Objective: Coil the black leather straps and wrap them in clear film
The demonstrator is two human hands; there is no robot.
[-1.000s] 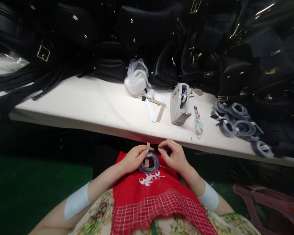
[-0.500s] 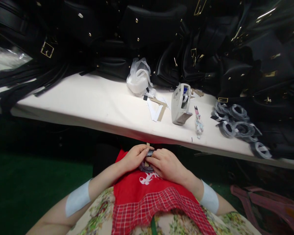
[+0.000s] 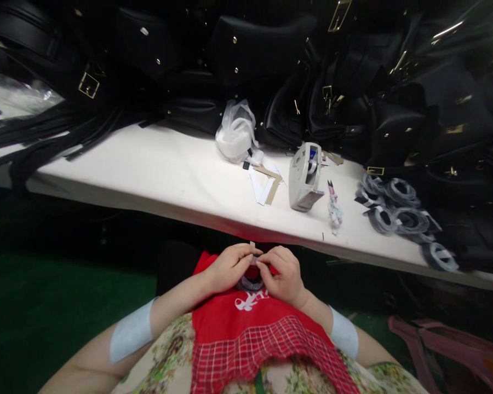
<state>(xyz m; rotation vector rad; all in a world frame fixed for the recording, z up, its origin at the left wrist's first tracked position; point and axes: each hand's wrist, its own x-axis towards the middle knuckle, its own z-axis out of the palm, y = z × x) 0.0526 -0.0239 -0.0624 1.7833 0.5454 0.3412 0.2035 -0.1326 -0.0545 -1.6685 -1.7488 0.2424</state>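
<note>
Over the lap, my left hand (image 3: 231, 267) is closed, its fingertips gripping the upper part of a dark coiled strap (image 3: 250, 285) that looks wrapped in clear plastic film. My right hand (image 3: 285, 275) pinches the same part from the other side, thumb and forefinger pressed together close to the left fingertips. The lower curve of the coil shows below the hands against the red apron; its top is largely covered by fingers. A pale, narrow strip (image 3: 252, 244) sticks up just beyond the fingertips.
A white table (image 3: 160, 169) runs ahead of me. On it are a tape dispenser (image 3: 303, 180), small snips (image 3: 333, 208), cardboard pieces (image 3: 267, 186), a white plastic bag (image 3: 236, 134) and several wrapped coils (image 3: 411, 218). Black bags (image 3: 258, 52) crowd the back; loose black straps (image 3: 66, 134) lie left.
My right hand has turned, its fingers moving from across the coil's middle to a pinch at its top. The ring's centre now shows more. My left hand stays on the coil.
</note>
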